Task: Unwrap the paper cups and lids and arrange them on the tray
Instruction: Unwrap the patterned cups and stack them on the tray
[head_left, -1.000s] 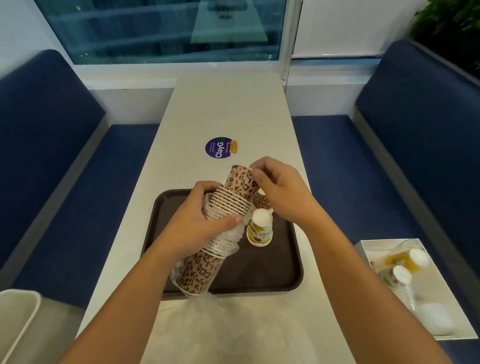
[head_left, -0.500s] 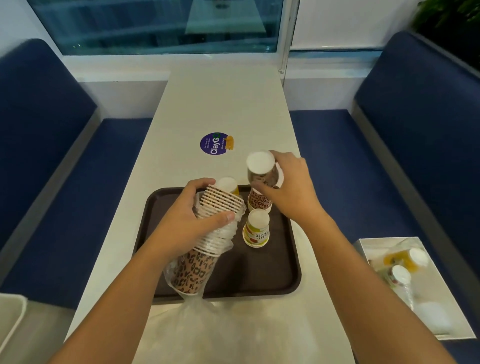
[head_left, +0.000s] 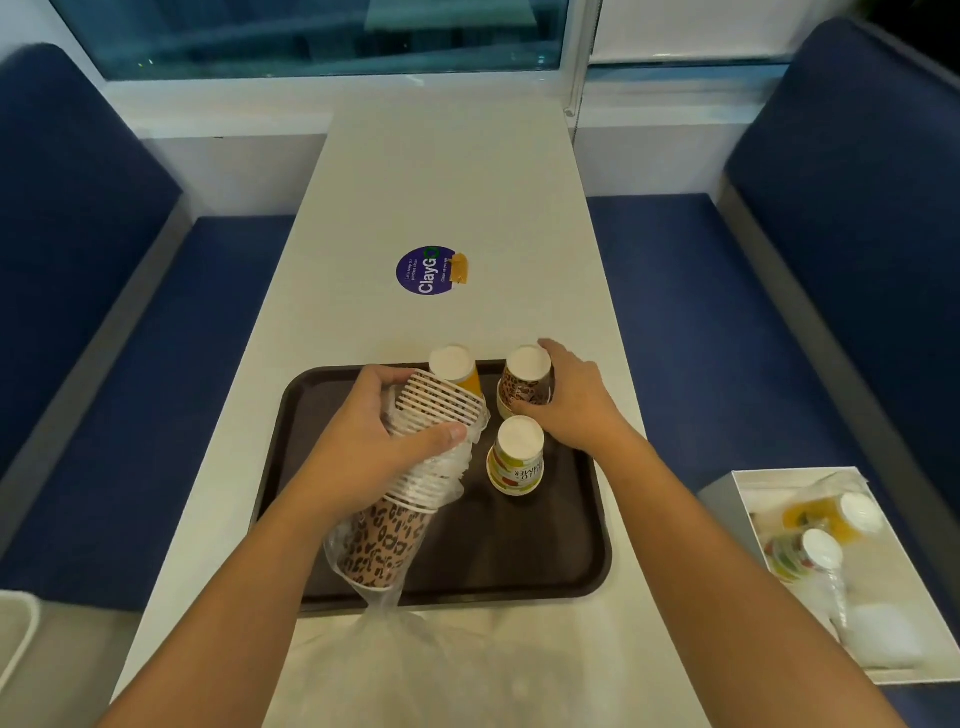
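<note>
Head view: left hand (head_left: 363, 447) grips a tilted stack of leopard-print cups (head_left: 410, 467), half in clear plastic wrap (head_left: 379, 608), over the brown tray (head_left: 571, 571) on the tabletop (head_left: 441, 182); right hand (head_left: 574, 402) clasps an upside-down leopard-print cup (head_left: 522, 387) on the tray's far right
</note>
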